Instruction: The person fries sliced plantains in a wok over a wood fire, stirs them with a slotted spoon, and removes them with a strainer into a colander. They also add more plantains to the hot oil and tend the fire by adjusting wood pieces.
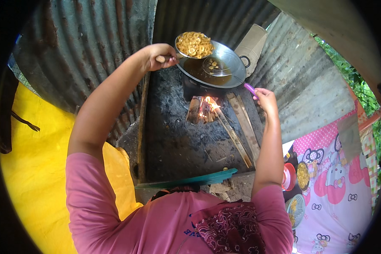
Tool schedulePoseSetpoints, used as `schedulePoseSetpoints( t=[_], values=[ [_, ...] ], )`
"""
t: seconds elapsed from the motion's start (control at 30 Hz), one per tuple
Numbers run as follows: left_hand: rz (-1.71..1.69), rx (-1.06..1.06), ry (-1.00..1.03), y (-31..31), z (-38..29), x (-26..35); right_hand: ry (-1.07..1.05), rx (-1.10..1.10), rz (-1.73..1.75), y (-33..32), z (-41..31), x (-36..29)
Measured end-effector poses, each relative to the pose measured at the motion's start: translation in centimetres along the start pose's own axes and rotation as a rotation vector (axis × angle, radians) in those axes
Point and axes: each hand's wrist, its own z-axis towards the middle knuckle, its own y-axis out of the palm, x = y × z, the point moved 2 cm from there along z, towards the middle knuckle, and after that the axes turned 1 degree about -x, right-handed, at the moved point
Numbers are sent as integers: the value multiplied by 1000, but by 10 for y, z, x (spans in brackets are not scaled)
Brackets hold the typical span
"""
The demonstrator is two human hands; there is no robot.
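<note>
My left hand (162,57) grips the wooden handle of a strainer (177,47) heaped with fried, sliced chips (195,44), held over the left rim of a large metal wok (236,60). Brown oil (195,68) lies in the wok. In my right hand (265,98) is the purple handle (250,89) of a wire skimmer (220,68). Its round mesh is over the oil inside the wok, with a few chips (213,65) on it. The wok rests on a dark stove support (187,87) above burning wood (209,108).
Long wood sticks (233,135) stick out of the fire towards me. Corrugated metal sheets (114,41) stand behind and on both sides. Cardboard (251,41) leans behind the wok. At right are a bowl of chips (303,176), a red-rimmed container (290,177) and a plastic basket (297,211).
</note>
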Motion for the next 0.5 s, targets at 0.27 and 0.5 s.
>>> schedulePoseSetpoints(
  t=[0.27, 0.5],
  values=[
    [28, 67, -8, 0, 10, -33, -459, 305, -437, 0, -46, -56],
    [30, 26, -17, 13, 21, -45, -699, 361, -628, 55, -95, -53]
  ],
)
